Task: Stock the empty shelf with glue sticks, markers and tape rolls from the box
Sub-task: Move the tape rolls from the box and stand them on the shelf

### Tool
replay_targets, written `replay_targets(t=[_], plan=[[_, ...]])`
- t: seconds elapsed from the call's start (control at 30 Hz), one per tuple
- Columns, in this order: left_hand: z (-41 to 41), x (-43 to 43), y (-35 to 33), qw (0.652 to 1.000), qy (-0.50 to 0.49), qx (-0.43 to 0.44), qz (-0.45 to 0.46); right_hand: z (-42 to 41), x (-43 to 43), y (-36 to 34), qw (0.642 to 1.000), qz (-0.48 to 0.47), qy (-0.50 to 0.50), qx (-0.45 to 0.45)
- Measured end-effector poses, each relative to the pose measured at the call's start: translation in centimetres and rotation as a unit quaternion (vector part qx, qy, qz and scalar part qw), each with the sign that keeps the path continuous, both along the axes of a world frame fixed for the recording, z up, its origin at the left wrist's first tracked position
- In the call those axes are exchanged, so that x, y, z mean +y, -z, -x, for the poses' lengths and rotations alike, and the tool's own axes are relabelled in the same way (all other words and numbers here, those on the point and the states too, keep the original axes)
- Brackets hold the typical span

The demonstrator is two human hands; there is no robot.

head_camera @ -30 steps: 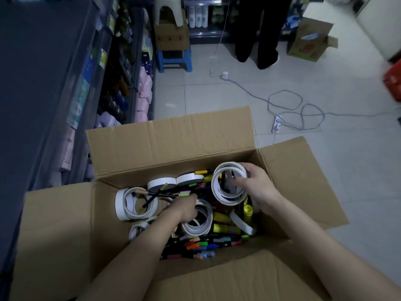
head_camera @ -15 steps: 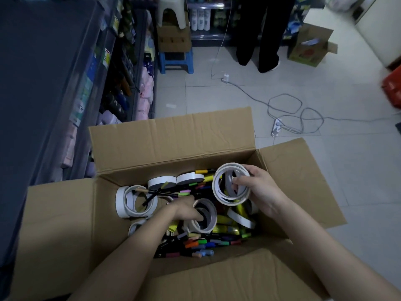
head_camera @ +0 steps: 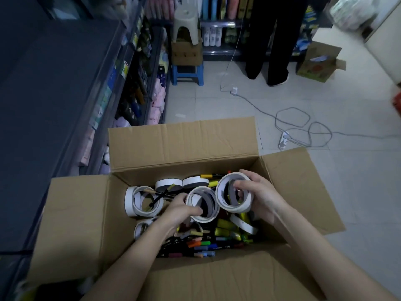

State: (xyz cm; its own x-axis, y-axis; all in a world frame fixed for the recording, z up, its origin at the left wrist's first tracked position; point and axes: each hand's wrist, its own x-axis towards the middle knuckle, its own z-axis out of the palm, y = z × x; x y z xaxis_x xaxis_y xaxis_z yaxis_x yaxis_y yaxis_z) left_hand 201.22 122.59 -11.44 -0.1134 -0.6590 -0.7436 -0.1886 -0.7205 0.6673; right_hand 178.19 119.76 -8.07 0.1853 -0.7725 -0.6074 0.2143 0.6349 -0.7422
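Observation:
An open cardboard box (head_camera: pixel 184 146) stands on the floor below me, filled with white tape rolls, coloured markers (head_camera: pixel 201 244) and yellow glue sticks (head_camera: pixel 225 227). My left hand (head_camera: pixel 180 209) grips one white tape roll (head_camera: pixel 202 205) lifted above the pile. My right hand (head_camera: pixel 258 194) holds a larger white tape roll (head_camera: pixel 233 192) upright, fingers through its hole. The two rolls nearly touch. More tape rolls (head_camera: pixel 138 202) lie at the box's left side. The dark empty shelf (head_camera: pixel 50 101) runs along the left.
Stocked lower shelves (head_camera: pixel 138 83) sit left of the aisle. A blue stool (head_camera: pixel 187 72) bearing a box and a white stool stands behind. A person's legs (head_camera: pixel 269 51), a cable with power strip (head_camera: pixel 282 140) and another carton (head_camera: pixel 319 61) are on the tiled floor.
My left hand closed on a tape roll in the pile and raised it up beside the roll in my right hand. My right hand kept its roll nearly still.

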Motion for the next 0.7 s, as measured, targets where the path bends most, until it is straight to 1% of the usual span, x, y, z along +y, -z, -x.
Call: replay_targets(t=[0.1,0.2,0.33,0.47,0.57,0.7], plan=[[-0.6,0.1,-1.2,0.998,-0.050,-0.010,0.040,-0.5,0.1,-1.0,1.000,0.007,-0.007,-0.017],[-0.7,0.5,-2.8,0.994,-0.076,-0.001,0.081,-1.0,0.2,-1.7,1.000,0.014,-0.003,-0.024],[-0.6,1.2,-5.0,0.986,-0.123,-0.003,0.111,-1.2,0.3,-2.2,1.000,0.012,0.016,-0.024],[-1.2,1.9,-6.5,0.972,-0.194,-0.050,0.124,-1.7,0.6,-3.4,0.999,0.027,-0.021,0.027],[-1.7,2.5,-7.6,0.963,-0.232,-0.056,0.128,-2.4,0.9,-3.8,0.995,0.035,-0.052,0.075],[-1.8,3.5,-9.2,0.949,-0.264,-0.070,0.154,-3.6,1.4,-3.8,0.991,0.041,-0.084,0.097]])
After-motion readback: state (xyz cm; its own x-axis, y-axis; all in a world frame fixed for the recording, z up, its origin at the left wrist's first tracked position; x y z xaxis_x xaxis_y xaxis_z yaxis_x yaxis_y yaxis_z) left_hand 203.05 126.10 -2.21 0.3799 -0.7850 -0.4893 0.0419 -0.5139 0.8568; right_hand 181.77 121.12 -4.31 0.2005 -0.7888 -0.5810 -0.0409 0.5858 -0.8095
